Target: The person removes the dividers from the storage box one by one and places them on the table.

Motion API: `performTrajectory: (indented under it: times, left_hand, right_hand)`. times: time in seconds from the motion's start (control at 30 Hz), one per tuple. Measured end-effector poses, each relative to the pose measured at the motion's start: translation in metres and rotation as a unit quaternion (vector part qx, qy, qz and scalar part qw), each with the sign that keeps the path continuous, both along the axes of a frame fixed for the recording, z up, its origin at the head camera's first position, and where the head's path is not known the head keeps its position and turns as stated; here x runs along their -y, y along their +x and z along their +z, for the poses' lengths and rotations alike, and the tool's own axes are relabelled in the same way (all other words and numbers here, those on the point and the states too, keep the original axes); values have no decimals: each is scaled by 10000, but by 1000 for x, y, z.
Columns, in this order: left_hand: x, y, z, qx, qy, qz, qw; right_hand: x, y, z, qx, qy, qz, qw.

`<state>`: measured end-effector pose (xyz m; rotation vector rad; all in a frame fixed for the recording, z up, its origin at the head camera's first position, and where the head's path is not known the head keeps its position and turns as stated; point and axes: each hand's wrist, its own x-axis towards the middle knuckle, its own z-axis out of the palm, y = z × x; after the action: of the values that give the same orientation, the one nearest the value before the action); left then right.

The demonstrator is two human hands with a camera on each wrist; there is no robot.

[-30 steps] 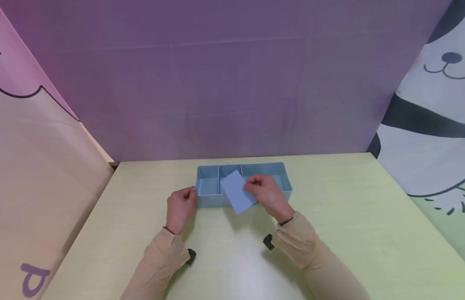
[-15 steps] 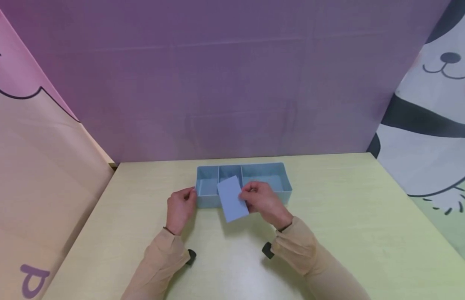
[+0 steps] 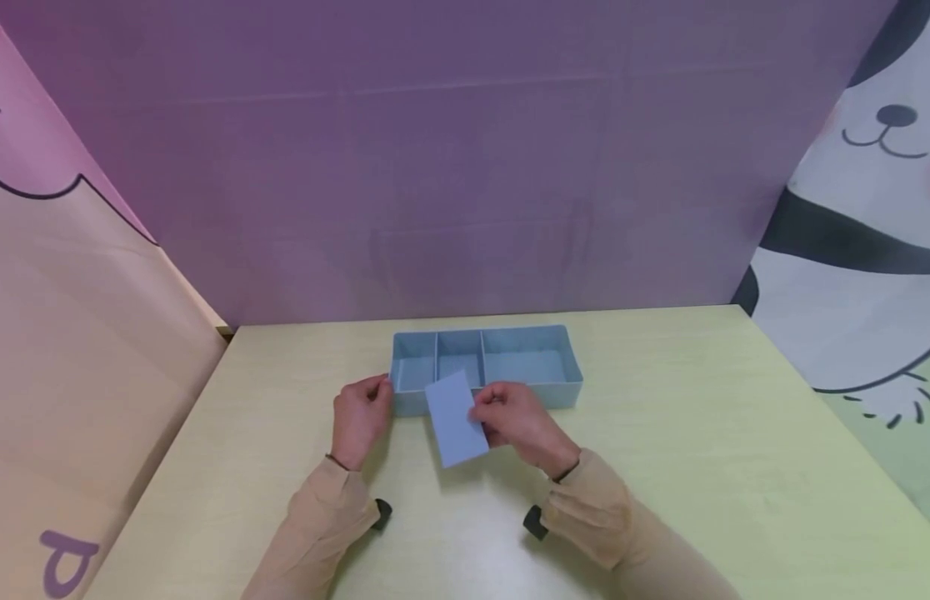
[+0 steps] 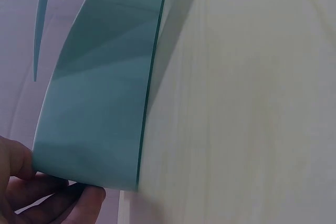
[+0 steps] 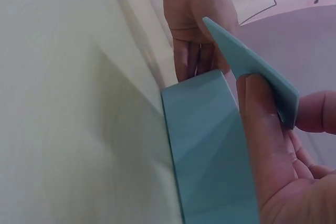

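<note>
A light blue tray (image 3: pixel 523 396) with three compartments stands near the table's back edge. The left hand (image 3: pixel 358 418) pinches its left end; in the left wrist view the thumb and fingers of that hand (image 4: pixel 47 198) hold the tray's corner (image 4: pixel 94 108). Between thumb and fingers, the right hand (image 3: pixel 527 427) pinches a thin blue rectangular panel (image 3: pixel 456 421), held tilted above the table in front of the tray's middle. The right wrist view shows the panel (image 5: pixel 252 66) edge-on in the right hand (image 5: pixel 283 156), beside the tray's wall (image 5: pixel 210 140).
The pale wooden table (image 3: pixel 735 450) spreads around the tray. A purple cloth (image 3: pixel 465 167) rises behind it, with a panda-printed cloth (image 3: pixel 847 308) at the right and a pink and beige one (image 3: pixel 82 333) at the left. Dark devices (image 3: pixel 535 522) show at both wrists.
The right hand has drawn the panel toward the table's front and slightly left, from over the tray's compartments to its front side. The left hand and the tray have stayed in place.
</note>
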<state>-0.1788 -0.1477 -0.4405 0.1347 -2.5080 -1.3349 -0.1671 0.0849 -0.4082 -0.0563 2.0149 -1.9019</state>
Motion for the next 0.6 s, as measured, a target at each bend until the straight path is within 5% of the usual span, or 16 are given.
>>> performTrajectory:
  times: [0.6]
  left_hand:
    - [1, 0, -2, -161, 20, -46, 9999]
  right_hand:
    - [13, 15, -10, 48, 17, 447, 9990]
